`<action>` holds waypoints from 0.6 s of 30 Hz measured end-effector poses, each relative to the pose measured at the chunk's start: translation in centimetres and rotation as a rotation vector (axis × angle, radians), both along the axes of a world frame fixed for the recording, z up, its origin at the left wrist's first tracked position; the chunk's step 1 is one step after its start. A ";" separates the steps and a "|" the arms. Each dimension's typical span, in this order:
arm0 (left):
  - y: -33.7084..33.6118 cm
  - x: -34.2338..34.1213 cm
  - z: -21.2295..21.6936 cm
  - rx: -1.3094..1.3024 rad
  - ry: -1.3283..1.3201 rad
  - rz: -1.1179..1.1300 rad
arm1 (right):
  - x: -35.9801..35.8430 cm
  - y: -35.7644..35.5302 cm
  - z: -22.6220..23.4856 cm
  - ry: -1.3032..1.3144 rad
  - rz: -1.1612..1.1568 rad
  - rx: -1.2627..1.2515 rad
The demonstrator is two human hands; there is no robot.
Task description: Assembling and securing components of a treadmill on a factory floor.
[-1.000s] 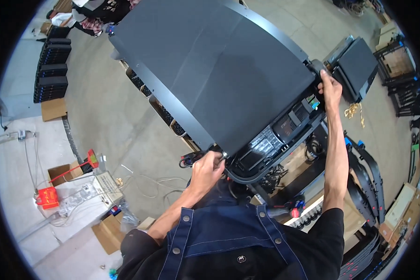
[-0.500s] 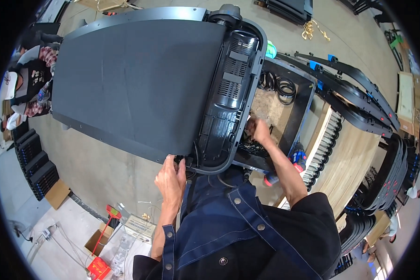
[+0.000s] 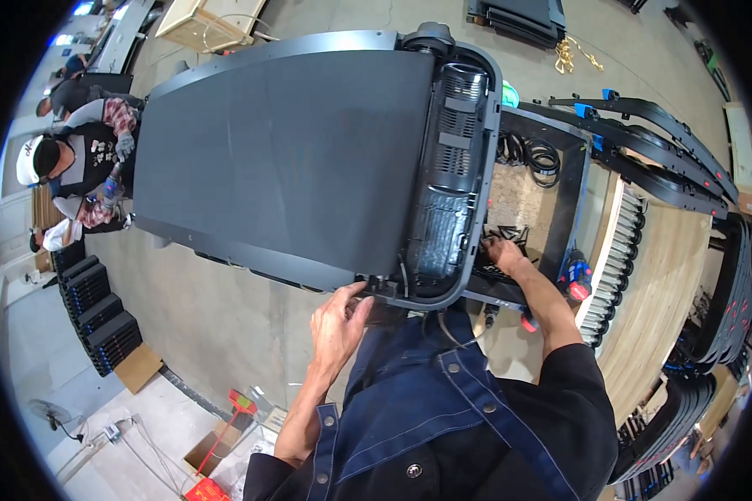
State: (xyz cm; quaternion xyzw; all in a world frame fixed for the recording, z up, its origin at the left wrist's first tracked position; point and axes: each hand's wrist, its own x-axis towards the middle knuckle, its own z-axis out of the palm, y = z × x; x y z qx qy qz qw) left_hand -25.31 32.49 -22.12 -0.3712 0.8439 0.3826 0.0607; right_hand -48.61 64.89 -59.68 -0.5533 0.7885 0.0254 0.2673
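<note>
A large treadmill deck with a dark belt (image 3: 280, 167) lies across the view in front of me, its motor bay (image 3: 451, 179) uncovered at the right end. At the deck's near corner my left hand (image 3: 338, 326) rests with thumb and fingers apart, fingertips at the black edge. Beyond the motor bay, a dark-framed tray (image 3: 551, 217) holds black fasteners (image 3: 514, 238) and black rings (image 3: 544, 163). Into the fasteners reaches my right hand (image 3: 503, 255), its fingers bent down and partly hidden, so what they hold does not show.
A blue and red power drill (image 3: 576, 277) is right of the tray. Curved black frames (image 3: 643, 146) stand farther right, beside a wooden board (image 3: 656, 275) and a row of black rollers (image 3: 614, 267). A co-worker (image 3: 83, 163) works at the deck's far left end.
My right hand has moved from the tray's edge by the deck down into the fasteners. My left hand's fingers have loosened at the corner. The whole view has shifted slightly.
</note>
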 end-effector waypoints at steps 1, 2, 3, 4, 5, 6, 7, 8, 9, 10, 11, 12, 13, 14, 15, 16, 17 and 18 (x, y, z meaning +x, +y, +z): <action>-0.8 0.4 -0.3 0.004 0.062 -0.006 | -0.6 -0.4 0.8 -0.026 0.035 0.029; -1.7 0.4 -0.5 0.008 0.072 -0.037 | -1.0 0.0 1.6 -0.050 0.056 0.068; -2.6 0.9 -0.5 0.001 0.138 -0.063 | -1.1 -0.7 3.5 -0.083 -0.057 0.134; -3.5 1.6 -0.5 -0.009 0.204 -0.087 | -0.8 -2.0 6.8 -0.119 -0.165 0.194; -4.5 2.1 -0.6 -0.038 0.272 -0.137 | 0.1 -2.9 10.3 -0.034 -0.378 0.032; -5.0 1.4 -0.5 -0.047 0.344 -0.212 | 0.7 -2.2 12.4 0.033 -0.587 -0.139; -5.7 0.9 -0.6 -0.077 0.411 -0.347 | 1.5 -1.9 15.1 -0.073 -0.866 -0.237; -6.2 0.1 -0.4 -0.115 0.476 -0.475 | 2.7 -1.7 17.3 -0.186 -1.131 -0.350; -6.5 -0.9 -0.3 -0.153 0.522 -0.610 | 4.1 -1.5 18.7 -0.296 -1.271 -0.578; -6.6 -1.7 -0.3 -0.172 0.461 -0.743 | 5.6 -1.1 20.3 -0.618 -1.532 -0.683; -7.2 -2.2 0.0 -0.231 0.510 -0.894 | 7.3 -3.2 24.4 -0.667 -1.521 -0.710; -7.5 -3.4 0.3 -0.284 0.560 -1.058 | 9.1 -5.0 28.4 -0.709 -1.523 -0.739; -7.4 -4.2 0.2 -0.283 0.572 -1.089 | 10.9 -6.1 30.6 -0.727 -1.425 -0.728; -7.3 -5.1 -0.1 -0.351 0.559 -1.254 | 12.1 -7.4 32.3 -0.747 -1.324 -0.715; -7.3 -6.0 -0.4 -0.426 0.539 -1.417 | 12.9 -9.0 33.5 -0.630 -1.121 -0.724; -7.2 -7.0 -0.5 -0.427 0.548 -1.451 | 13.1 -10.3 34.5 -0.407 -0.886 -0.712; -7.0 -7.9 -0.5 -0.479 0.476 -1.608 | 13.2 -11.5 35.2 -0.328 -0.806 -0.646; -6.8 -8.8 -0.4 -0.533 0.396 -1.764 | 13.2 -12.6 35.6 -0.254 -0.728 -0.580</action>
